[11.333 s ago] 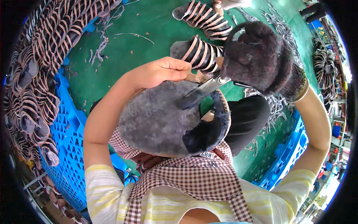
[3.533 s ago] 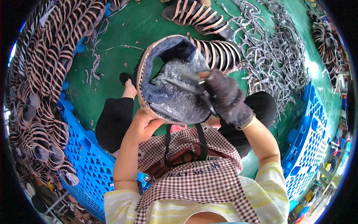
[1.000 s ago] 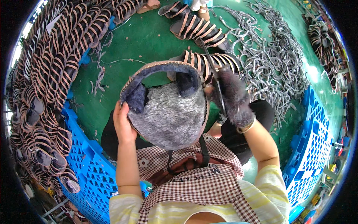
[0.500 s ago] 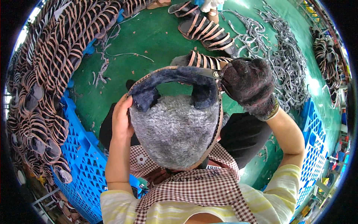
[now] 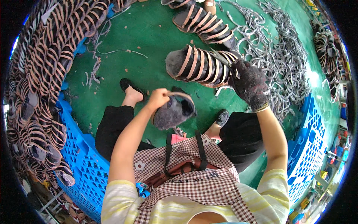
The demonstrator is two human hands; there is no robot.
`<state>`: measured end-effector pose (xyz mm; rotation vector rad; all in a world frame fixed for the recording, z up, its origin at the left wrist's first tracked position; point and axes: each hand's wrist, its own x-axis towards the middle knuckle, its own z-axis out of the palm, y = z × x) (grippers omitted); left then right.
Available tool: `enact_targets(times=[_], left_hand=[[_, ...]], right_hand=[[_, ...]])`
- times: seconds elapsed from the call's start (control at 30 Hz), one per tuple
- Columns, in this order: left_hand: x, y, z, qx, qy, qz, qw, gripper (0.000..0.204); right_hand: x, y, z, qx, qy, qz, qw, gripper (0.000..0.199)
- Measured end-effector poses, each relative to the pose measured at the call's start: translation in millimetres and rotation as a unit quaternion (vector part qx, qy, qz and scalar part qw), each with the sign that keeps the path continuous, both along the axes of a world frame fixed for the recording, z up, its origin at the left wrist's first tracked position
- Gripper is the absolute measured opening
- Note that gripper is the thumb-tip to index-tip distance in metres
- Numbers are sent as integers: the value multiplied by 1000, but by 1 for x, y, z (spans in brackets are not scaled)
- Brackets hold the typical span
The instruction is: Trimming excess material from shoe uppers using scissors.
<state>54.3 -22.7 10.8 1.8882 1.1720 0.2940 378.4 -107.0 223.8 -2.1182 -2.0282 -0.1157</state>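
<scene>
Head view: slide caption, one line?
Left hand holds a grey fleecy slipper over a green floor; gloved right hand holds scissors.

Blue pallet (image 5: 74, 137) at left, second pallet (image 5: 302, 136) at right; grey strips (image 5: 285, 69) heaped on green floor (image 5: 112, 74).

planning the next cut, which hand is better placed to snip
Probably the right hand: it holds the scissors, while the left hand is occupied gripping the slipper.

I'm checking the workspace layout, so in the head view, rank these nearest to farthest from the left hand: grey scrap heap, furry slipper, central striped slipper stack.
From the left hand:
1. Furry slipper, in its grip.
2. Central striped slipper stack, ahead, slightly right.
3. Grey scrap heap, farther right.
</scene>
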Motion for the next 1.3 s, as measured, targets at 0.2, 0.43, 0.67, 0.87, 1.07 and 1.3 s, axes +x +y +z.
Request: enact_targets(times=[0.2, 0.43, 0.67, 0.87, 1.07, 1.3], left_hand=[[73, -7, -81, 28, 119, -4, 992, 22], [129, 115, -109, -169, -137, 104, 970, 35], [61, 100, -13, -51, -60, 35, 996, 27], [15, 13, 147, -147, -110, -20, 983, 26], [26, -23, 208, -261, -389, 122, 875, 41], [45, -47, 236, -318, -439, 179, 821, 24]], right_hand=[[10, 4, -30, -67, 169, 11, 983, 30], [7, 25, -36, -119, 195, 1, 974, 47], [3, 21, -34, -84, 238, 11, 968, 49], [-17, 15, -3, 35, 233, 131, 963, 46], [-47, -21, 42, 81, 208, 181, 958, 45], [-48, -61, 74, 115, -65, 334, 933, 53]])
